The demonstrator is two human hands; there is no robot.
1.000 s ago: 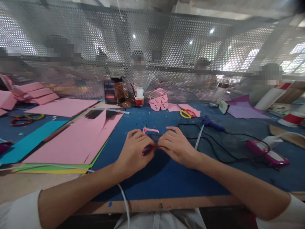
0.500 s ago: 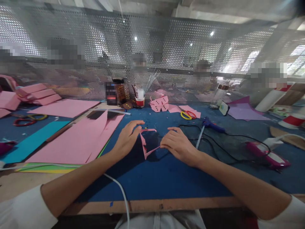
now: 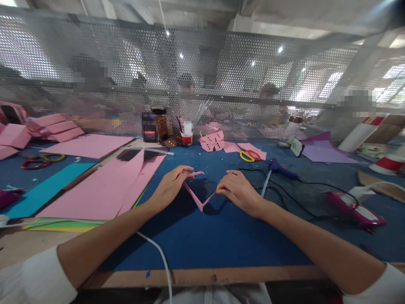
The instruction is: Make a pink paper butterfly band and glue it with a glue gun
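A narrow folded strip of pink paper (image 3: 196, 202) stretches between my two hands in a V, its bend low and near me. My left hand (image 3: 172, 183) pinches it at the left, where a short end sticks out past the fingertips. At the other side my right hand (image 3: 236, 188) grips the opposite end between thumb and fingers. Both hands are just above the blue table mat (image 3: 202, 245). Beyond them stands a pink paper piece with black dots (image 3: 212, 141), with yellow-and-red scissors (image 3: 249, 155) to its right.
Pink paper sheets (image 3: 95, 181) and a teal sheet (image 3: 47, 190) lie at the left. A blue glue gun (image 3: 283, 169) and its black cord lie right of my right hand, near a purple power strip (image 3: 356, 209). A white cable (image 3: 161, 253) crosses the front edge.
The paper strip has gone from an open, boxy shape to a V, its bend shifting right. My left hand now pinches it, and my right hand has moved slightly right.
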